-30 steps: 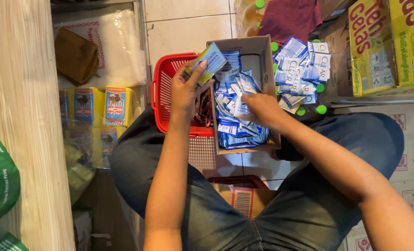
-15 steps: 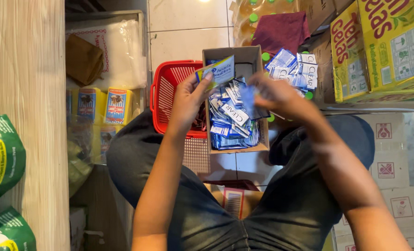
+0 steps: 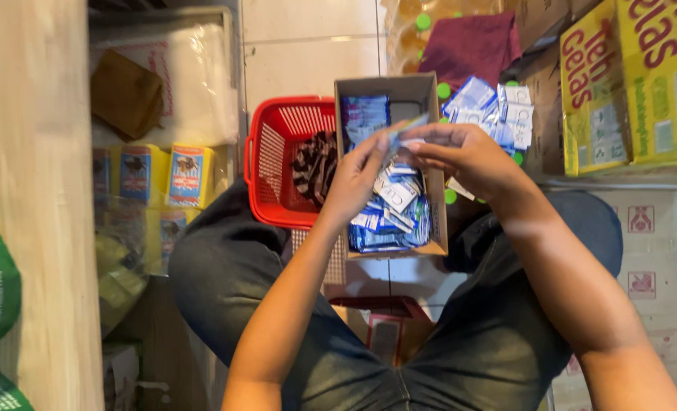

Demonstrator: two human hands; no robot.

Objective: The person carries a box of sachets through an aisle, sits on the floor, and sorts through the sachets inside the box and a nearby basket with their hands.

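Note:
I sit with a small open cardboard box (image 3: 430, 93) between my knees, filled with blue and white sachets (image 3: 390, 213). My left hand (image 3: 356, 176) and my right hand (image 3: 460, 154) meet above the box. Both pinch the same thin strip of sachets (image 3: 405, 133), seen edge-on and blurred. A second heap of blue and white sachets (image 3: 491, 106) lies just right of the box, beyond my right hand.
A red plastic basket (image 3: 274, 144) with a dark striped cloth stands left of the box. Yellow cartons (image 3: 635, 76) are stacked at the right, a maroon cloth (image 3: 471, 42) and green-capped bottles behind. Yellow packets (image 3: 190, 175) and a wooden board (image 3: 27, 152) are on the left.
My right hand has come up out of the box to meet the left hand. The sachet strip the left hand held flat is now gripped by both hands, edge-on.

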